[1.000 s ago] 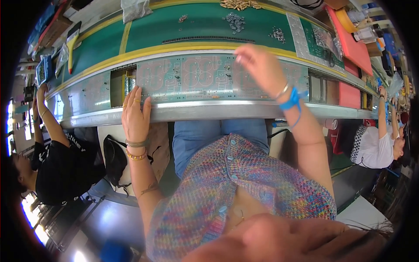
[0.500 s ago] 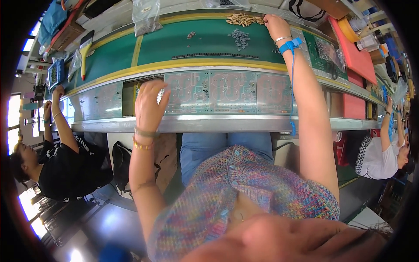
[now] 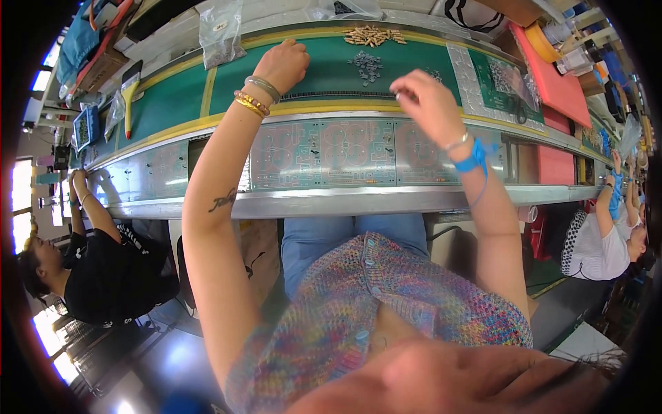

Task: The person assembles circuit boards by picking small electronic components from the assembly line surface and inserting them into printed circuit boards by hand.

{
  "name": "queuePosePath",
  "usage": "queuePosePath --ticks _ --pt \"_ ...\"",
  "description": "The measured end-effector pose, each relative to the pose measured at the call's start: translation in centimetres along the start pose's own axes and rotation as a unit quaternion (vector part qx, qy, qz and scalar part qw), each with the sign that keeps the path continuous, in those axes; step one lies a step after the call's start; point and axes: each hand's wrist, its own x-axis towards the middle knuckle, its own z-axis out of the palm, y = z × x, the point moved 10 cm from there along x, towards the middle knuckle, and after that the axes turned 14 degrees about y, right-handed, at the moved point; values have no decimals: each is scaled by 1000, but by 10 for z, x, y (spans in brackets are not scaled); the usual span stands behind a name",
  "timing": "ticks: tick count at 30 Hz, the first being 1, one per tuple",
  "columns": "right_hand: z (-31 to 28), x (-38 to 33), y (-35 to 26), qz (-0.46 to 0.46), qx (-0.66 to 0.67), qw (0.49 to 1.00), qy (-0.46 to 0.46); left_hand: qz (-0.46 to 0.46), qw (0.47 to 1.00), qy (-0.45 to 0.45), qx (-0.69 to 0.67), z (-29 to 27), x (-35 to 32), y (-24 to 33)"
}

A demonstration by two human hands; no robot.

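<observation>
My left hand (image 3: 283,64) reaches onto the green work surface, its fingers curled downward over the spot where a small heap of reddish-brown parts lay. What its fingertips hold is hidden. Above the rail, my right hand (image 3: 429,103) has thumb and fingers drawn together; anything between them is too small to name. Green circuit boards with ring-shaped outlines sit side by side in front of me: a left one (image 3: 286,155), a middle one (image 3: 358,152) and a right one (image 3: 419,162) partly below my right hand. Beyond lie tan cylindrical parts (image 3: 372,36) and grey-blue parts (image 3: 367,67).
A dark strip of parts (image 3: 338,94) lies along the yellow-taped edge. A clear bag (image 3: 222,38), a yellow-handled brush (image 3: 129,96) and a blue tray (image 3: 86,130) are to the left. Pink foam (image 3: 558,83) stands at right. Co-workers sit on both sides.
My left hand has moved from above the boards forward to the small reddish heap. My right hand has pulled back from the tan parts toward the right board.
</observation>
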Motion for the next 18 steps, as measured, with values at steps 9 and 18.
queuePosePath --ticks 9,18 --pt "25 -49 -26 39 213 976 -31 11 997 -67 37 24 12 -8" --pt "30 -53 -19 43 244 968 -37 -158 972 -33 -169 -62 -29 11"
